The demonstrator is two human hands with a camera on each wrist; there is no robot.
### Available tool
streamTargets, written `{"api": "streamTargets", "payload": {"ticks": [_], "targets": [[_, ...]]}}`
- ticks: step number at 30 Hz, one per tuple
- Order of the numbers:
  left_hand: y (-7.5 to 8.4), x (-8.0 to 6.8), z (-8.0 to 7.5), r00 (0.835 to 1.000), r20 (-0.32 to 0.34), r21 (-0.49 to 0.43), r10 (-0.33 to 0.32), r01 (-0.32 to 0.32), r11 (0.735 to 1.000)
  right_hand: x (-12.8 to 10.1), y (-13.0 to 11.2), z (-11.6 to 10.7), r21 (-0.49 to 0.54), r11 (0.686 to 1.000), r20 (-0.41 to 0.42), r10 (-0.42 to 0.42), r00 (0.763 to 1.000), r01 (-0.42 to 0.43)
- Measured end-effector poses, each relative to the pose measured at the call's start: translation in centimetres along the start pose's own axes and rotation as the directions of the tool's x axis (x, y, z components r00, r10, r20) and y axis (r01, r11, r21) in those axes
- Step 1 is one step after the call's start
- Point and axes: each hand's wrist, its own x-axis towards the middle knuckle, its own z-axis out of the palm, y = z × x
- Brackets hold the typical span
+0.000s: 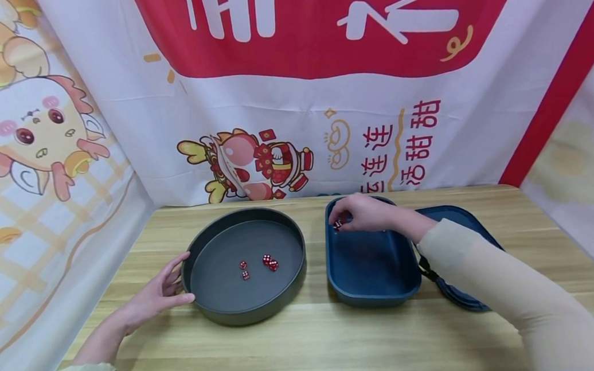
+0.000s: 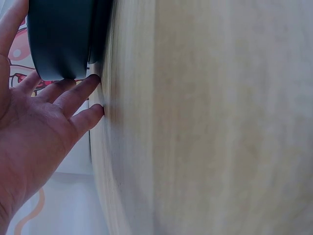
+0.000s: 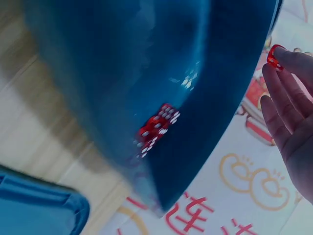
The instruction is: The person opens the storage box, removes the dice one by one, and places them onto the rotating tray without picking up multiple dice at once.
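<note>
A round dark grey pan (image 1: 229,245) stands on the table with several red dice (image 1: 246,274) on its floor. My left hand (image 1: 155,298) touches the pan's left side, fingers and thumb spread; in the left wrist view the fingertips (image 2: 93,81) lie against the outer wall. To the right is a deep blue rectangular container (image 1: 374,301). Over its far left part, my right hand (image 1: 363,212) pinches a red die (image 3: 275,58) between thumb and fingers. The right wrist view also shows red dice (image 3: 159,126) close together in a corner of the container.
A blue lid (image 1: 465,217) with a dark strap (image 1: 432,274) lies to the right of the container, partly behind my right forearm. A printed cloth (image 1: 270,104) hangs along the back of the wooden table (image 1: 314,351), and other cloths border both sides.
</note>
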Motion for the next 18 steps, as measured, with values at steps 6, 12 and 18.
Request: {"api": "streamTargets", "payload": {"ticks": [6,12,18], "targets": [[0.0,-0.1,0.0,1.000,0.003,-0.003,0.001,-0.001,1.000,1.0,-1.6,0.2,0.066,0.996,0.020,-0.054,0.998,0.053],[0.0,-0.1,-0.1,1.000,0.000,0.006,0.007,-0.007,1.000,2.1,-3.2,0.5,0.051,0.993,0.027,-0.109,0.994,0.107],[-0.1,0.0,-0.1,1.000,-0.003,0.014,0.007,-0.007,1.000,3.1,-5.0,1.1,0.038,0.992,0.040,-0.121,0.992,0.120]]}}
